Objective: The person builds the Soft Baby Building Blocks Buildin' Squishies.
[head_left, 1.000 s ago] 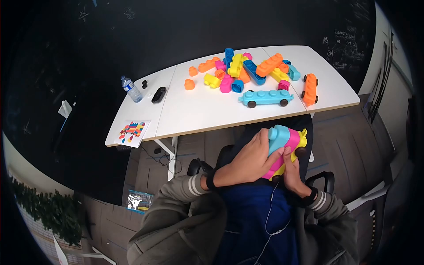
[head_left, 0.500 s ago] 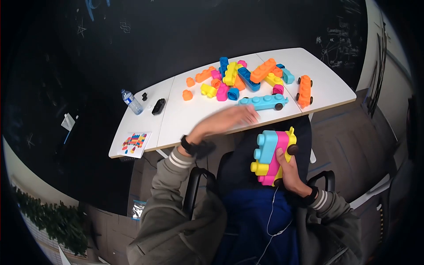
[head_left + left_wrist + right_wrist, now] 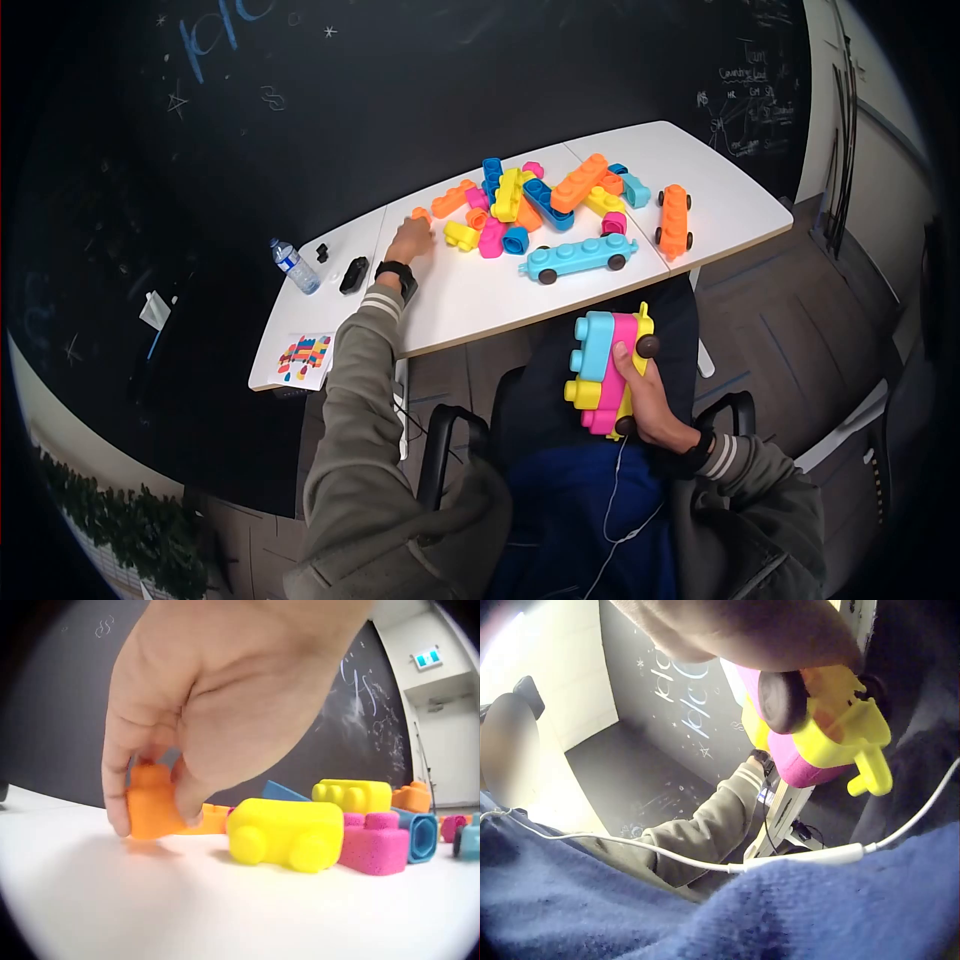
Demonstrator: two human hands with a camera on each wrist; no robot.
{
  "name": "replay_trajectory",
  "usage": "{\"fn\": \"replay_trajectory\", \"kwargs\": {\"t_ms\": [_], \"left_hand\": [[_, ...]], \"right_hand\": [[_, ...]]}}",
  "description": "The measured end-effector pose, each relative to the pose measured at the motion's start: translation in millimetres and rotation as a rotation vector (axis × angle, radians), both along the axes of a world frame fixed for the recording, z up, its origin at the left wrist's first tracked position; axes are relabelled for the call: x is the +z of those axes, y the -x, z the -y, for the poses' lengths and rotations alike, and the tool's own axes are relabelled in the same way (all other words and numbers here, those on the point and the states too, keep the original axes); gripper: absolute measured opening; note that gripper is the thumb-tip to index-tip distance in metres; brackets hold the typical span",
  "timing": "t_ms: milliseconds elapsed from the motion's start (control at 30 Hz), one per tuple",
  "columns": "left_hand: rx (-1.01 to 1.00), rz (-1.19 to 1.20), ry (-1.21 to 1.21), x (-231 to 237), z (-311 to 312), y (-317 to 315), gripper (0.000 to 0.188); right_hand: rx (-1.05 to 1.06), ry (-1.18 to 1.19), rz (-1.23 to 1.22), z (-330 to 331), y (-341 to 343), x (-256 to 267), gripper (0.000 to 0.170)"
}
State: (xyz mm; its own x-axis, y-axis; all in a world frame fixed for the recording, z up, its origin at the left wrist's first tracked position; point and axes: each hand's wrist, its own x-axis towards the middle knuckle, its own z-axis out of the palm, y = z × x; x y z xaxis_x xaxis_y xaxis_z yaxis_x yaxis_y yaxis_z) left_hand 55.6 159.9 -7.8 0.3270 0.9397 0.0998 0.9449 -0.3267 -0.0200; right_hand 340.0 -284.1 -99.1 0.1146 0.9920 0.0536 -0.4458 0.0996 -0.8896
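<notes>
Away from the near edge of the tabletop (image 3: 470, 300), where it had been half a second earlier, the left hand (image 3: 410, 242) had travelled to the small orange pieces at the left of the pile. Its thumb and fingers were clamped on an orange block (image 3: 152, 810), low at the tabletop — whether the block's base touched the surface, I could not tell. A yellow block (image 3: 286, 834) lay on its side near it, with a pink block (image 3: 375, 844) just beyond. Over the lap, the right hand (image 3: 655, 405) gripped the block stack (image 3: 612, 365), its thumb pressed along the pink part. The stack was turned sideways — its light blue and yellow studs pointed left, and the dark wheels of its yellow base faced right. At the near side of the pile stood a light blue wheeled block (image 3: 580, 258), with an orange wheeled block (image 3: 674, 220) to its right. A bottle (image 3: 295, 268), a black case (image 3: 353, 275) and a printed sheet (image 3: 303, 360) were on the left part.
</notes>
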Motion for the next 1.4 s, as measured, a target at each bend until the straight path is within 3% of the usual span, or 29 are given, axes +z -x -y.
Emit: {"fn": "replay_trajectory", "kwargs": {"t_ms": [33,133,200,300,433,567,600,667,700,800,900,967,1000,1100,1133,1267,1333,1400], "left_hand": [[-0.002,0.0,0.005,0.6,-3.4,-9.2,0.04],[-0.309,0.129,-0.134,16.3,-25.4,-40.7,0.055],[-0.306,0.138,-0.146,33.4,4.7,-64.5,0.063],[0.039,-0.15,-0.008,29.9,-12.0,-94.3,0.082],[-0.027,0.069,0.228,31.9,-23.1,-86.6,0.073],[-0.112,0.29,0.237,31.2,-13.0,-71.1,0.065],[-0.112,0.284,0.243,28.1,-14.5,-69.4,0.065],[-0.142,0.338,0.023,19.2,-16.8,-68.4,0.064],[-0.091,0.319,0.152,22.5,-22.5,-69.5,0.06],[-0.145,0.243,0.205,35.8,-14.1,-69.1,0.06],[-0.176,0.309,0.028,41.3,5.1,-74.2,0.066],[-0.19,0.376,-0.184,43.5,26.0,-78.9,0.066],[-0.199,0.374,-0.176,45.0,32.0,-80.8,0.066],[-0.262,0.426,-0.279,68.6,93.7,-92.9,0.042],[-0.268,0.424,-0.271,75.3,120.1,-96.6,0.042],[-0.519,0.814,0.097,63.6,215.0,-93.7,0.033],[-0.659,0.752,0.164,43.8,268.6,-91.7,0.027],[-0.66,0.797,0.309,23.2,308.0,-93.9,0.025]], "right_hand": [[-0.002,0.005,0.0,-0.7,-0.2,-1.9,0.053],[-0.025,0.031,-0.015,-1.2,-0.3,-7.5,0.053],[-0.006,0.028,-0.016,-0.7,-0.4,-3.4,0.052],[-0.031,0.018,0.0,-1.8,-1.7,-9.8,0.051],[0.0,-0.021,-0.06,3.3,-0.5,8.2,0.048],[-0.001,0.017,-0.075,2.6,-1.3,7.5,0.047],[0.004,0.011,-0.073,3.3,-0.8,10.3,0.047],[0.008,0.015,-0.072,3.2,0.0,10.2,0.047],[0.0,0.01,-0.065,2.5,0.1,8.2,0.047],[-0.001,-0.003,-0.061,3.6,1.9,13.3,0.047],[0.008,0.004,-0.072,1.4,-1.2,4.6,0.049],[0.01,0.034,-0.074,1.2,-4.6,-3.0,0.052],[0.008,0.026,-0.097,-0.3,-4.8,-3.5,0.054],[0.01,0.011,-0.137,2.2,-6.4,5.9,0.056],[0.02,-0.005,-0.15,3.0,-5.9,9.2,0.057],[-0.035,-0.022,-0.207,1.0,-4.8,6.3,0.056],[-0.045,-0.023,-0.219,1.6,-3.3,7.7,0.056],[-0.096,-0.015,-0.203,3.1,-2.4,9.2,0.057]]}}
